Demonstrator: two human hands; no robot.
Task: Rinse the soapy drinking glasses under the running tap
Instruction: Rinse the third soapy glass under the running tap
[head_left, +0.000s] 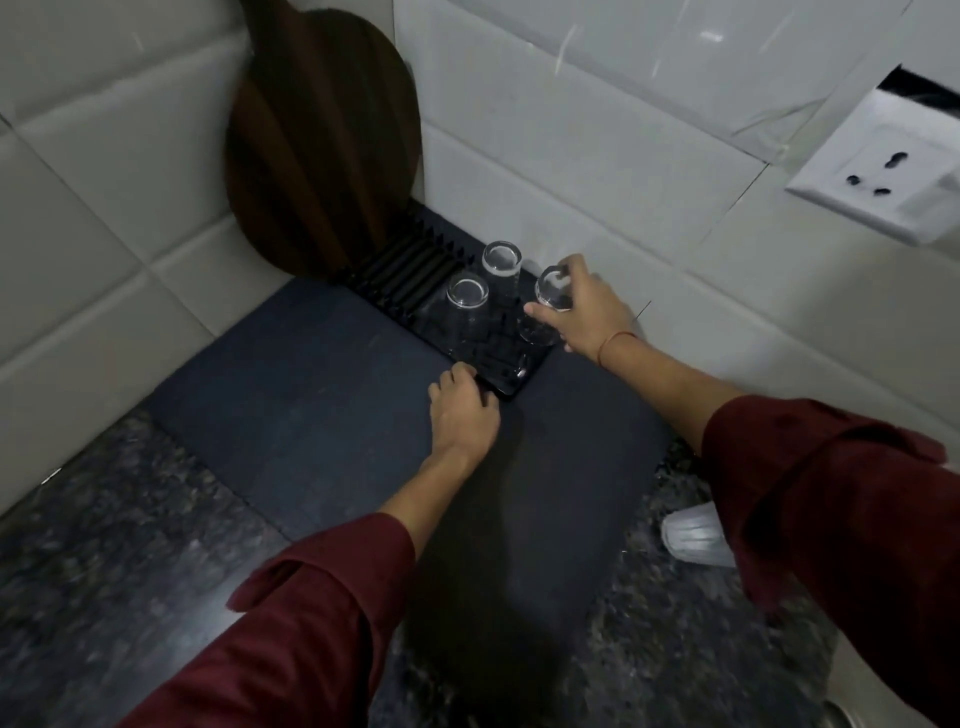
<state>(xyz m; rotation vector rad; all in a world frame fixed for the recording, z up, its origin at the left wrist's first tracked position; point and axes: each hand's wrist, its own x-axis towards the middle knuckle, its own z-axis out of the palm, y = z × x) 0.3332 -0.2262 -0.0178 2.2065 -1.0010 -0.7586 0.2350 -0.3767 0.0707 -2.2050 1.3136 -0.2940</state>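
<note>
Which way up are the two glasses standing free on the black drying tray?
Upside down, it appears: the rear glass and front glass show thick bases on top, mouths down on the tray.

Each drinking glass (467, 299) is clear, smooth glass. The drying rack (405, 275) is black ribbed plastic, faintly shiny. The mat (311, 405) under it looks dark, matt and cloth-like. The tabletop (130, 545) is speckled polished stone. The chopping board (322, 156) is dark, smooth wood with striped grain. Wall tiles (571, 130) are glossy; the socket (883, 182) is glossy white plastic; the sleeves (311, 623) are maroon cloth.
</note>
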